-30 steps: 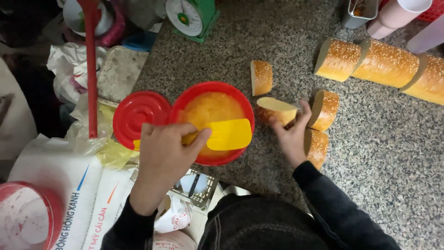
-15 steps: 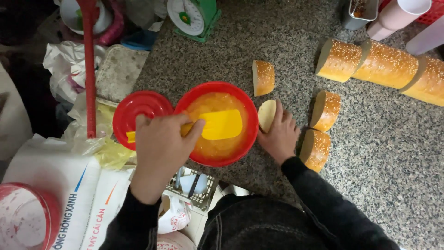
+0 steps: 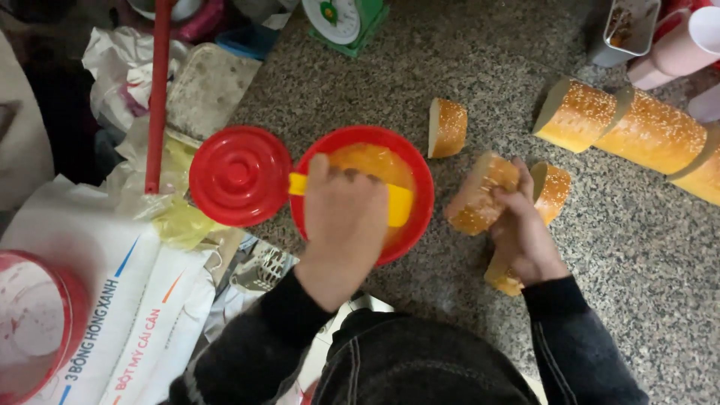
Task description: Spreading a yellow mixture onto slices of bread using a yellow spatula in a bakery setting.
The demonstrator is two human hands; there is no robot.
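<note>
left hand (image 3: 343, 225) fingers grip yellow spatula (image 3: 390, 204) over red bowl (image 3: 420, 169); right hand (image 3: 525, 232) fingers clasp bread piece (image 3: 476, 196).

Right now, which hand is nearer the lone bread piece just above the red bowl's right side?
Right. The right hand holds a bread piece below-right of the lone bread piece; the left hand is over the red bowl, lower-left.

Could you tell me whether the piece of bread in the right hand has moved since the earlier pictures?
Yes. The bread piece in the right hand now sits further from the red bowl, towards the bread half on the counter.
</note>
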